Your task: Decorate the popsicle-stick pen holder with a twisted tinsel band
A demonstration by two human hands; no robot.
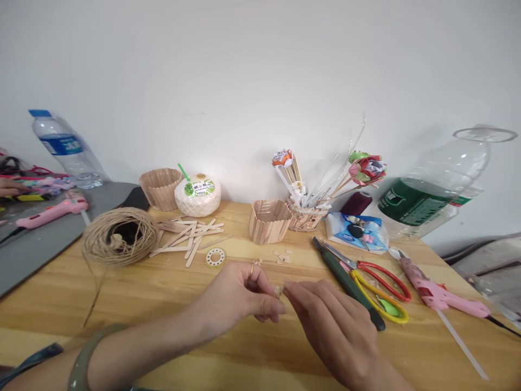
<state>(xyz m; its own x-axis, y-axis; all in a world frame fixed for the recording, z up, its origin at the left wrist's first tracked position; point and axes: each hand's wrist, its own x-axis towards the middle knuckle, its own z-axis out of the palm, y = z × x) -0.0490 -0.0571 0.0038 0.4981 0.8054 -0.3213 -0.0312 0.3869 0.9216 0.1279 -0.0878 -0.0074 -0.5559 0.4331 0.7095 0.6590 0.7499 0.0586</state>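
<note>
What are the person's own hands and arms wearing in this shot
Both arms are bare, with no sleeves. The left hand has a thin gold-coloured ring on one finger, and a smooth grey-green bangle circles that wrist. The right hand wears nothing visible.

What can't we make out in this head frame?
- Small pale piece, head view: pinched between left hand and right hand; fingertips cover most of it, too small to identify.
- Each hand's grip: fingertip contact hidden by the fingers.
- Scissors: blades lie against a dark green tool, tips unclear.
- Cut plastic bottle: label text blurred.
- Clutter at left edge: cut off by the frame.
</note>
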